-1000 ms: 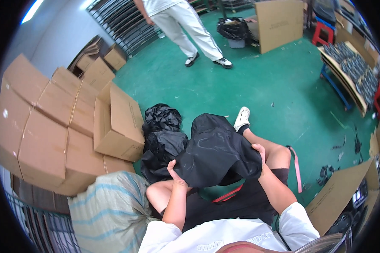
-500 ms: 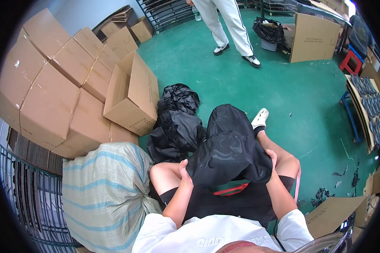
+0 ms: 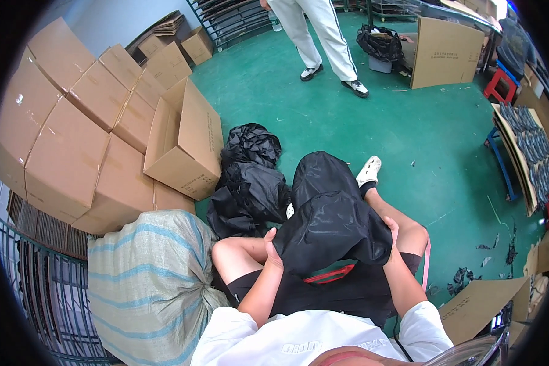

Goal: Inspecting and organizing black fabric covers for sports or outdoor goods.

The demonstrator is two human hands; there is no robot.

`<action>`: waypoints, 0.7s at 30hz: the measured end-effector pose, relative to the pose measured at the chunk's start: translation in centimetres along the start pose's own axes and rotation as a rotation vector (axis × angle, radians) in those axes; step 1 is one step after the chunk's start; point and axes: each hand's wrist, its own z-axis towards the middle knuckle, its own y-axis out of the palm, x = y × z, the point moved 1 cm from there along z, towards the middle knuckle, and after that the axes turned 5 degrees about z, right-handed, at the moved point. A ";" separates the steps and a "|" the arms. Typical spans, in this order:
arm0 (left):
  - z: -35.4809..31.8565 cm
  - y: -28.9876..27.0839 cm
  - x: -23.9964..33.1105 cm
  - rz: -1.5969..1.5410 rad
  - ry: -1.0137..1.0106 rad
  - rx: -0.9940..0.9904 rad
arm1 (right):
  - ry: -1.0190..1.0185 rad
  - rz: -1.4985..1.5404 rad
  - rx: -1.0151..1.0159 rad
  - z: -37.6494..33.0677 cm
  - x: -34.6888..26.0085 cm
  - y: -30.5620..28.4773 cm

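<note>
Holding a smooth black fabric piece (image 3: pixel 335 229) by its near side edges, the person has both hands set wide apart: the left hand (image 3: pixel 273 247) at one corner, the right hand (image 3: pixel 390 233) at the other, thumbs raised and most fingers hidden by the cloth. It lies over the lap, between the bent legs, its far end rising in a rounded dome. Compared with a second ago, the cloth reaches farther forward, and less shows of the dark green piece with a red stripe (image 3: pixel 329 274) under its near edge; it seems spread longer now rather than bunched.

Close on the left, a crumpled black fabric heap (image 3: pixel 253 183) crowds the cloth; being the same colour, it makes the border between them hard to read. Behind it stand an open brown cardboard box (image 3: pixel 198 143) and stacked brown cartons (image 3: pixel 61 161). A bulging pale woven sack with blue stripes (image 3: pixel 146 274) sits near the left knee, limiting room there. Beyond the right knee, black scraps (image 3: pixel 462 278) litter the green floor (image 3: pixel 311 119); farther off stands a person in white trousers (image 3: pixel 311 27).
</note>
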 end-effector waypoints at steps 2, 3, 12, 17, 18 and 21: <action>-0.1 -0.6 -0.1 0.010 0.008 0.029 | -0.003 0.022 -0.013 -0.1 0.4 0.7; -0.1 -0.5 -0.3 -0.012 -0.018 0.006 | -0.009 0.042 -0.024 -0.2 0.6 1.1; -0.3 -1.0 -0.6 -0.039 -0.064 -0.022 | 0.006 0.056 -0.024 -0.3 0.4 0.4; 0.4 0.4 -1.1 -0.107 -0.131 -0.113 | -0.046 -0.026 0.028 -0.5 -0.6 -1.4; 0.2 0.1 -1.0 -0.094 -0.137 -0.110 | -0.046 -0.033 0.036 -0.5 -0.7 -1.5; 0.1 -0.7 -0.9 -0.094 -0.135 -0.139 | -0.046 -0.049 0.059 -0.6 -0.7 -1.5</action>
